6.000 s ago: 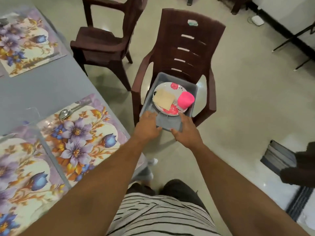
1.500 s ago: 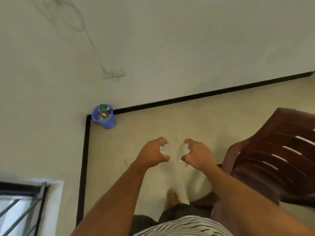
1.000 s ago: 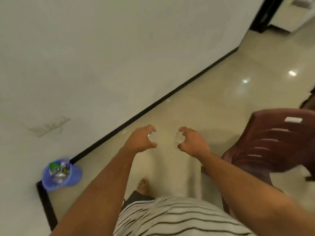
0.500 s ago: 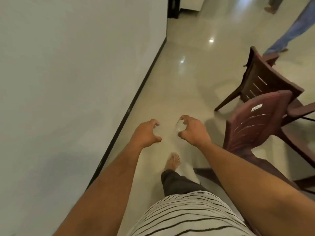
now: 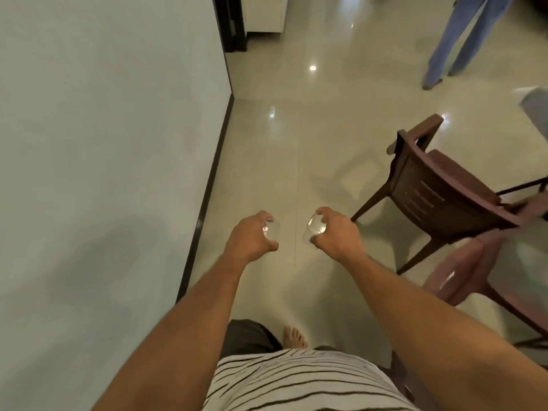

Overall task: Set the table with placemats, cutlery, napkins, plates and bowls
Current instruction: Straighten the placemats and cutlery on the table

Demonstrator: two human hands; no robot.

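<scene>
I carry two clear drinking glasses in front of my body, above the floor. My left hand (image 5: 250, 238) grips one clear glass (image 5: 272, 229), fingers curled round it from above. My right hand (image 5: 335, 232) grips the other clear glass (image 5: 312, 231) the same way. The two glasses are a small gap apart and do not touch. Both are transparent and partly hidden by my fingers. The laid table with placemats is out of sight, except a grey corner (image 5: 536, 108) at the right edge.
A pale wall (image 5: 103, 143) with a black skirting runs along my left. Brown plastic chairs (image 5: 439, 197) stand to my right, another one (image 5: 486, 274) nearer. A person's legs in blue trousers (image 5: 462, 37) stand at the far right. Glossy floor (image 5: 296, 149) stretches ahead.
I have turned right from the corner with the blue bin and now face along the wall. Both hands keep holding the glasses; the chairs have come further into sight.
</scene>
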